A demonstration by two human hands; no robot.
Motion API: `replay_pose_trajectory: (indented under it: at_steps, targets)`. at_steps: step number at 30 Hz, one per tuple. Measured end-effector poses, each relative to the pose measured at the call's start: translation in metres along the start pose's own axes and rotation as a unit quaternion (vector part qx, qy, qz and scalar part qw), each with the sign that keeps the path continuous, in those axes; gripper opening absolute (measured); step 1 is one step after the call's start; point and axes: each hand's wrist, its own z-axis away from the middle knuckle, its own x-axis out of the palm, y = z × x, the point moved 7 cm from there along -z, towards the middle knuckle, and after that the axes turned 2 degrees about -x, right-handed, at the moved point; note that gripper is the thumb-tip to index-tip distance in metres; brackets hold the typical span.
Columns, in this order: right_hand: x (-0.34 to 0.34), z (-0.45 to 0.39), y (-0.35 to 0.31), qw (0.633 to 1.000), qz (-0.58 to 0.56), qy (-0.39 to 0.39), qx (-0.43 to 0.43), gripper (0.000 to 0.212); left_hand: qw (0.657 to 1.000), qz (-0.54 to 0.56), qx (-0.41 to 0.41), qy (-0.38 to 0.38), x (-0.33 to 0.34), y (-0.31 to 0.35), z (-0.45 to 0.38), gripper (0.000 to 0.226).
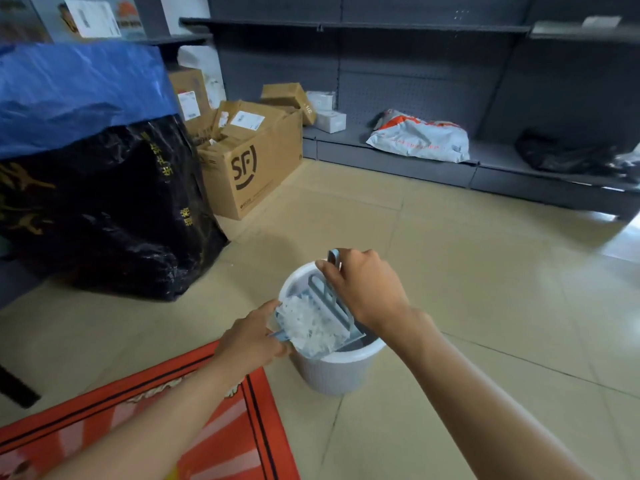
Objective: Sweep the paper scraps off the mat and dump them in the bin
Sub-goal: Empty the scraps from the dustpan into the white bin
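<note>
On the floor (485, 271) at the far left stands a bulky black sack (104, 209) with a blue sheet (79, 91) draped over its top. Just to its right sits a cardboard box (249, 168) printed with "SF", holding smaller parcels. A red mat (221, 445) with a dark border line lies at the lower left, its near-right corner close to the white bin (339, 372). The left hand (251, 341) grips the handle of a blue-grey dustpan (282, 322), holding it tilted over the bin's mouth. The paper scraps (311, 323) are heaped in the pan, white and shredded, above the bin's opening. The right hand (363, 289) is clenched round the handle of a small blue-grey brush (329, 299), whose head rests against the pan's right side beside the scraps. Further right, along the base of dark shelving (450, 81), a white and orange mailing bag (419, 136) lies on the bottom shelf, with a black bag (568, 150) beyond it.
</note>
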Motion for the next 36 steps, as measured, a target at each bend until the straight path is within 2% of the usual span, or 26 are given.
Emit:
replay_pose_trajectory:
  at_steps: [5, 15, 21, 25, 31, 36]
  targets:
    - [0.012, 0.008, 0.034, 0.998, -0.024, -0.006, 0.051, 0.034, 1.0, -0.026, 0.007, -0.007, 0.018, 0.008, -0.008, 0.068]
    - [0.017, -0.006, 0.079, 0.978, -0.156, 0.071, 0.117, 0.04, 0.999, -0.044, 0.003, 0.004, 0.026, 0.013, -0.04, 0.044]
    - [0.043, -0.006, 0.076, 0.944, -0.291, 0.031, 0.151, 0.041, 0.993, -0.12, 0.002, 0.009, 0.029, 0.019, -0.056, 0.035]
    - [0.067, -0.002, 0.079, 0.945, -0.283, 0.018, 0.163, 0.04, 0.986, -0.164, 0.003, 0.023, 0.029, 0.022, -0.062, 0.033]
    - [0.079, 0.0, 0.093, 0.959, -0.223, 0.022, 0.176, 0.034, 0.982, -0.183, 0.019, 0.034, 0.028, 0.018, -0.064, 0.044]
    - [0.07, 0.002, 0.097, 0.963, -0.208, 0.053, 0.162, 0.029, 0.983, -0.178, 0.027, 0.043, 0.025, 0.018, -0.063, 0.046]
